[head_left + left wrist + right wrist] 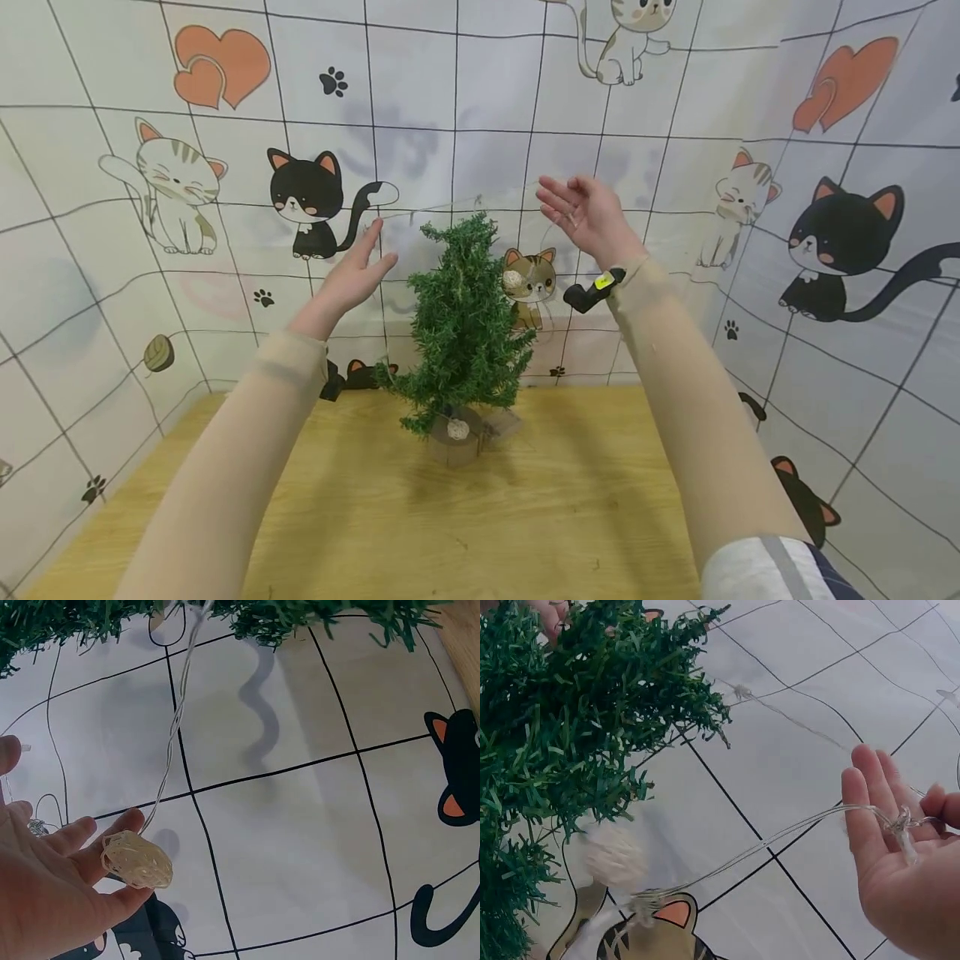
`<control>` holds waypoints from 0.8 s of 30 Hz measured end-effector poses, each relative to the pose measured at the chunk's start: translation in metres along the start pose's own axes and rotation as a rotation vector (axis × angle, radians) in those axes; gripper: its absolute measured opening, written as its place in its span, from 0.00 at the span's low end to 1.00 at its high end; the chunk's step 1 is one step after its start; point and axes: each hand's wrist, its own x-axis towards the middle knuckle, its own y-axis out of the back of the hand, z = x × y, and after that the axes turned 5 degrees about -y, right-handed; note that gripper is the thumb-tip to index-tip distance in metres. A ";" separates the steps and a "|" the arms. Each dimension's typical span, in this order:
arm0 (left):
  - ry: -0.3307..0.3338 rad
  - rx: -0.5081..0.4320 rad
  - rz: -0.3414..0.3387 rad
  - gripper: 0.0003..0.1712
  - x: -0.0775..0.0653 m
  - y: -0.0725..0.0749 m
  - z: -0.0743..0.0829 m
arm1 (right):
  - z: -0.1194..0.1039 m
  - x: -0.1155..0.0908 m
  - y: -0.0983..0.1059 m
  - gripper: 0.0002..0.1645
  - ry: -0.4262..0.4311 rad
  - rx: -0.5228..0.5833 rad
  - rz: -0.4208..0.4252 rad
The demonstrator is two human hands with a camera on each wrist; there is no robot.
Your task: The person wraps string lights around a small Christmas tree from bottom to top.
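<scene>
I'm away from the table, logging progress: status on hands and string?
Left hand, fingers extended, at wicker-ball string. Right hand: string across fingers. Artificial Christmas tree between hands, close to string, possible snag.

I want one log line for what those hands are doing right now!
left hand: raised, fingers straight | right hand: raised, holds wire string | green tree: upright on table, between hands

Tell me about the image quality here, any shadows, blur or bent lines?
Head view: soft shadows on the tabletop, and curved grid lines on the backdrop, though lens or cloth, I can't tell. Left wrist: a wavy shadow, the woven ball fairly crisp. Right wrist: the pale ball beside the tree looks blurred.
</scene>
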 end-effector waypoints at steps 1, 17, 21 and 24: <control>0.000 0.033 0.003 0.41 0.001 0.000 0.000 | 0.000 0.001 -0.001 0.15 0.005 0.020 -0.018; 0.034 0.360 0.046 0.37 0.001 -0.014 -0.010 | 0.019 0.016 0.014 0.10 0.191 -0.588 0.080; 0.071 0.344 0.009 0.39 0.001 -0.020 -0.013 | 0.027 0.018 0.028 0.12 0.183 -0.675 0.108; 0.095 0.312 -0.017 0.40 -0.001 -0.024 -0.018 | 0.034 0.019 0.037 0.12 0.180 -0.716 0.121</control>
